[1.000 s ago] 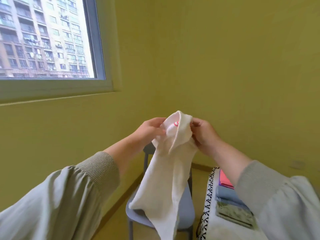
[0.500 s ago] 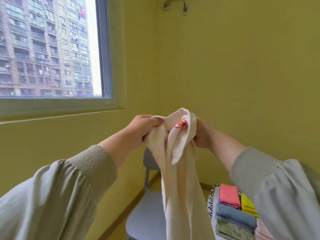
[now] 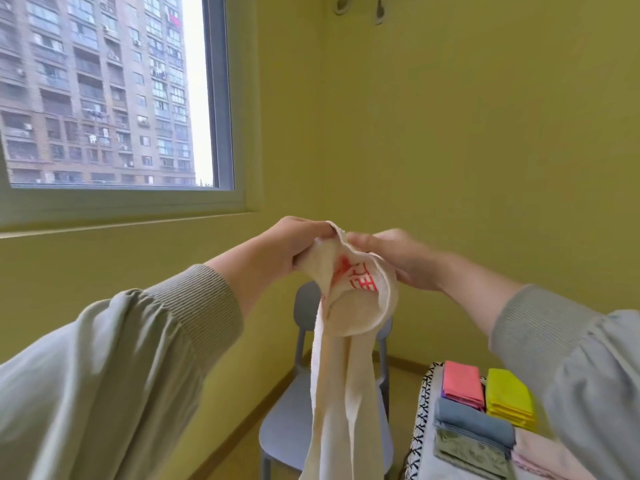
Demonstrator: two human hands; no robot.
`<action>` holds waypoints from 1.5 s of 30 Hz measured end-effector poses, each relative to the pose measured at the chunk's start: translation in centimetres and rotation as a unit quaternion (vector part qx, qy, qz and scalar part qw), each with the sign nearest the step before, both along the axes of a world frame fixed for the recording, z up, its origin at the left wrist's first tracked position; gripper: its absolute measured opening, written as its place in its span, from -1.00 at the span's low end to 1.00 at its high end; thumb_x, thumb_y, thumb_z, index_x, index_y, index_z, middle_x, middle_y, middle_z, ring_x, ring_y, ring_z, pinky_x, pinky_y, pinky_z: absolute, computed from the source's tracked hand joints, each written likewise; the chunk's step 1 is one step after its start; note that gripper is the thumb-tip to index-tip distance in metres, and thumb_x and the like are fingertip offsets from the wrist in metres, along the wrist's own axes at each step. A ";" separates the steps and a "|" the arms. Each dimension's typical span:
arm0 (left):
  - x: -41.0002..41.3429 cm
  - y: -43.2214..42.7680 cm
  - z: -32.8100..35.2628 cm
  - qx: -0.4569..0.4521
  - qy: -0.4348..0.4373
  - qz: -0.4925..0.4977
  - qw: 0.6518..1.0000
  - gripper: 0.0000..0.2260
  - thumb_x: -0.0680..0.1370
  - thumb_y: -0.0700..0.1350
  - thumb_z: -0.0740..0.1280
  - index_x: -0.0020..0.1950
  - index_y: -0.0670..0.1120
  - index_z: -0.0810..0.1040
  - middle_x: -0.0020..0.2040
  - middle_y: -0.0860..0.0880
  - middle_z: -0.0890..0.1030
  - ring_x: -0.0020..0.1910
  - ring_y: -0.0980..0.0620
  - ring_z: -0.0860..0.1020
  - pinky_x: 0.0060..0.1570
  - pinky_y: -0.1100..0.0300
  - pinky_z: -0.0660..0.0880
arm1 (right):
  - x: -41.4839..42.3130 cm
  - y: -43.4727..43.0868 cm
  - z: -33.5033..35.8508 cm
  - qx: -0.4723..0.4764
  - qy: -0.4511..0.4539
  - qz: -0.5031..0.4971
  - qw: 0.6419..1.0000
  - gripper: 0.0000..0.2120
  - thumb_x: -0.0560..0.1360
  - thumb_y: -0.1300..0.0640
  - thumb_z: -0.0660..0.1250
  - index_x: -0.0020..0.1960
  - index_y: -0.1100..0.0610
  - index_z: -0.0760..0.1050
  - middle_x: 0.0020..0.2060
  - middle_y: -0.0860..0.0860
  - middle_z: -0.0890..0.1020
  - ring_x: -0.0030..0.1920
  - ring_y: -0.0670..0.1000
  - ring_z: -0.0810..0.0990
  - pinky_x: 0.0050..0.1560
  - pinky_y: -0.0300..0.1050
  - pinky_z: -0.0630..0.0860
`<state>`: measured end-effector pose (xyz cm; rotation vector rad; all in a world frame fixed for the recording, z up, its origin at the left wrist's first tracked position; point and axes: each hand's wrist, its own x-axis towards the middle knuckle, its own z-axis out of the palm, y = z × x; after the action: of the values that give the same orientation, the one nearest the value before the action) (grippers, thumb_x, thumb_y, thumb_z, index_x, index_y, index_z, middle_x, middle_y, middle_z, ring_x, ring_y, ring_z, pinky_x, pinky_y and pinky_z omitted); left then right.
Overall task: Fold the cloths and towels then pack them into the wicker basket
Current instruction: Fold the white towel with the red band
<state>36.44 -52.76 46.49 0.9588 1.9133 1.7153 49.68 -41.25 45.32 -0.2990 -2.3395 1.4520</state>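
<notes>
towel (image 3: 346, 375): cream, red print near top, hangs bunched, long
L hand (image 3: 298, 244): grips top edge
R hand (image 3: 398, 258): pinches top edge

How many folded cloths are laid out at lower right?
5: coral cloth back left, yellow cloth beside it, blue-grey cloth in front of the coral, olive cloth nearest, pale pink cloth right of that. The right sleeve may hide more.
</notes>
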 end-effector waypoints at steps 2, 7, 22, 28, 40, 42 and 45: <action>0.1 -0.1 0.1 0.001 -0.001 0.001 1.000 -0.87 0.47 -0.17 0.40 -0.05 -0.20 0.56 -0.18 -0.13 0.59 -0.25 -0.06 0.56 -0.19 0.13 0.51 | -0.1 -0.2 -0.6 0.025 -0.006 0.009 1.000 -0.47 0.29 -0.15 0.44 -0.01 0.30 0.59 -0.15 0.10 0.70 -0.13 0.03 0.68 -0.05 -0.11 0.59; 0.3 -0.3 0.2 0.001 -0.003 0.007 1.000 -0.87 0.49 -0.17 0.38 -0.01 -0.19 0.55 -0.15 -0.13 0.59 -0.22 -0.07 0.56 -0.17 0.12 0.51 | -0.9 -0.5 -1.7 0.135 -0.023 -0.065 0.988 -0.80 0.38 0.20 0.41 -0.13 0.33 0.52 -0.29 0.07 0.56 -0.27 -0.03 0.52 -0.24 -0.18 0.45; -2.1 -3.0 -0.1 0.015 0.159 0.113 0.981 -0.82 0.55 -0.11 0.34 -0.26 -0.06 0.56 -0.39 0.00 0.47 -0.45 0.09 0.41 -0.60 0.38 0.34 | -2.8 0.3 -0.7 0.466 0.011 -0.339 0.817 -0.87 0.36 0.34 0.19 -0.24 0.14 0.44 -0.34 0.03 0.51 -0.28 0.14 0.50 -0.38 -0.14 0.32; -4.6 -4.5 -1.0 -0.029 0.240 0.190 0.951 -0.60 0.49 0.03 0.39 -0.13 -0.35 0.60 -0.40 -0.11 0.41 -0.42 -0.03 0.36 -0.36 0.21 0.38 | -2.8 0.9 -1.0 0.505 -0.050 -0.394 0.766 -0.84 0.40 0.37 0.15 -0.16 0.13 0.38 -0.22 0.04 0.44 -0.22 0.12 0.41 -0.26 -0.11 0.30; -4.6 -3.2 -1.4 0.063 0.077 0.236 0.967 -0.67 0.60 0.00 0.20 0.06 -0.23 0.60 -0.20 -0.10 0.58 -0.10 -0.15 0.60 -0.03 0.01 0.58 | -4.7 -1.1 -0.6 0.292 0.103 -0.327 0.893 -0.76 0.43 -0.02 0.29 -0.21 0.15 0.39 -0.35 0.03 0.50 -0.32 0.11 0.45 -0.39 -0.11 0.28; -4.9 -3.4 -1.3 0.051 0.093 0.256 0.961 -0.67 0.60 -0.02 0.20 0.08 -0.25 0.60 -0.09 -0.18 0.63 -0.04 -0.19 0.60 -0.03 0.03 0.54 | -4.4 -1.0 -0.4 0.364 0.052 -0.332 0.869 -0.90 0.41 0.15 0.26 -0.20 0.13 0.34 -0.32 0.03 0.48 -0.28 0.15 0.44 -0.38 -0.11 0.25; -5.3 -3.9 -1.6 0.043 0.133 0.279 0.950 -0.73 0.61 -0.03 0.19 -0.01 -0.15 0.62 -0.05 -0.18 0.63 0.00 -0.17 0.60 0.03 0.10 0.51 | -3.8 -0.7 -0.3 0.430 0.006 -0.355 0.830 -0.87 0.39 0.32 0.16 -0.14 0.13 0.33 -0.22 0.06 0.49 -0.22 0.15 0.44 -0.29 -0.12 0.28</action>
<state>31.09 -56.67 44.85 0.7473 2.4826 2.0720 45.85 -41.98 45.04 -0.7652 -2.2189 0.0156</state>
